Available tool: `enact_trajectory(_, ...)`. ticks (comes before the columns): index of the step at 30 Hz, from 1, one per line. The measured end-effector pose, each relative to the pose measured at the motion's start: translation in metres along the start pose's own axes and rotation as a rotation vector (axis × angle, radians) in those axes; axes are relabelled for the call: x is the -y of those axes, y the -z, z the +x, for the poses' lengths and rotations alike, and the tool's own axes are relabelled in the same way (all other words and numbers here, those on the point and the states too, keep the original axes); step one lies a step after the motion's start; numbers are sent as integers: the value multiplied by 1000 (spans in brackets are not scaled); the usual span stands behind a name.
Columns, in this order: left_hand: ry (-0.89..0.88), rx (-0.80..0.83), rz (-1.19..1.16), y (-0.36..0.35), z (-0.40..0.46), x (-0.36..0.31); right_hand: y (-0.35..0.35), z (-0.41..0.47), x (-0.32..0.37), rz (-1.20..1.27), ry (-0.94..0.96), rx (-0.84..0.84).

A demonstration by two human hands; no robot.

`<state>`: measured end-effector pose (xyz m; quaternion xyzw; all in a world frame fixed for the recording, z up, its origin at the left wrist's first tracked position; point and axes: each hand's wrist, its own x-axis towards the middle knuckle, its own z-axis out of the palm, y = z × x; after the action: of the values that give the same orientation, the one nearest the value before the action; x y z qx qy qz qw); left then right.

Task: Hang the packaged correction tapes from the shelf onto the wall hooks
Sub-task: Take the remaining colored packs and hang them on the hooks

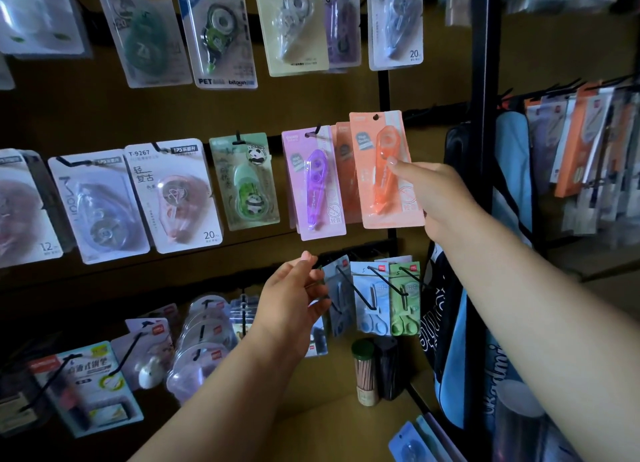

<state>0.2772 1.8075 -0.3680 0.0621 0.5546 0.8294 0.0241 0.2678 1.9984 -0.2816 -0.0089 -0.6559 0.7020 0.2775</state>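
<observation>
Right hand (429,191) grip pinches orange pack (384,170), seemingly off hook; left hand (294,298) released.

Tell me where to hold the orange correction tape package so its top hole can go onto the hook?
Grip the orange carded correction tape package at its lower right edge, coming from the right, as the right hand does now. The flat card pinches easily there, and this leaves the hang hole at the top uncovered.
</observation>
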Motion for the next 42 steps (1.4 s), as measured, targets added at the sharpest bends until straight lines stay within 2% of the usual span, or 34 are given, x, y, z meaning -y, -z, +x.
enact_trajectory(13,-156,-57,342,16,19,16,-20,34,-11,-160,-35,-71)
enact_trajectory(23,-159,-67,428,31,28,26,-20,45,-38,-185,-128,-76)
enact_trajectory(33,-115,-40,503,38,19,37,1,-8,-85,-267,-189,-30)
enact_trajectory(42,-31,-15,580,48,-8,73,-1,-77,-139,-436,-131,51)
